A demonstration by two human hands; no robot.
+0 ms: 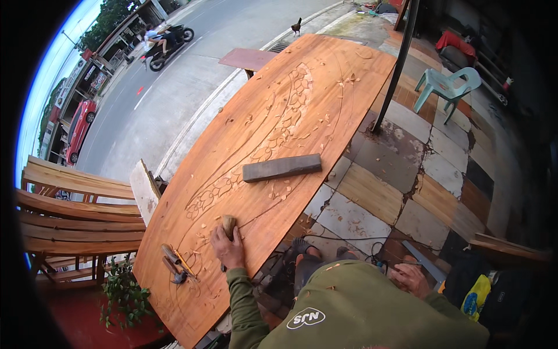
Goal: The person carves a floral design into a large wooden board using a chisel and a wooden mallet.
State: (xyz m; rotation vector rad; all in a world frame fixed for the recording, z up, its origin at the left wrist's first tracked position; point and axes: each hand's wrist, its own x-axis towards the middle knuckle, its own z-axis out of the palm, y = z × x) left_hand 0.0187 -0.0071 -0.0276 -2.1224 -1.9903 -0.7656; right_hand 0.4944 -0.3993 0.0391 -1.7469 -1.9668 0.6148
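Note:
A large reddish-brown wooden panel [256,125] lies before me, carved with a leafy floral band and strewn with wood shavings. My left hand [228,247] rests on its near part, fingers closed round a rounded wooden piece [229,225], perhaps a mallet head. A dark rectangular block [282,168] lies across the carving, ahead of that hand. Left of it, several hand tools [170,257] and a yellow pencil [185,263] lie together. Off the panel, my right hand [410,279] is low at my right side, fingers curled; its contents are hidden. Beside it is a long blue-grey blade [424,262].
A slim dark post [398,72] stands at the panel's right edge. Slatted wooden furniture [81,215] and a leafy plant [125,294] are at left. A green plastic chair [447,88] stands on the tiles. A motorcycle [167,47] is on the road; a chicken [297,27] stands beyond.

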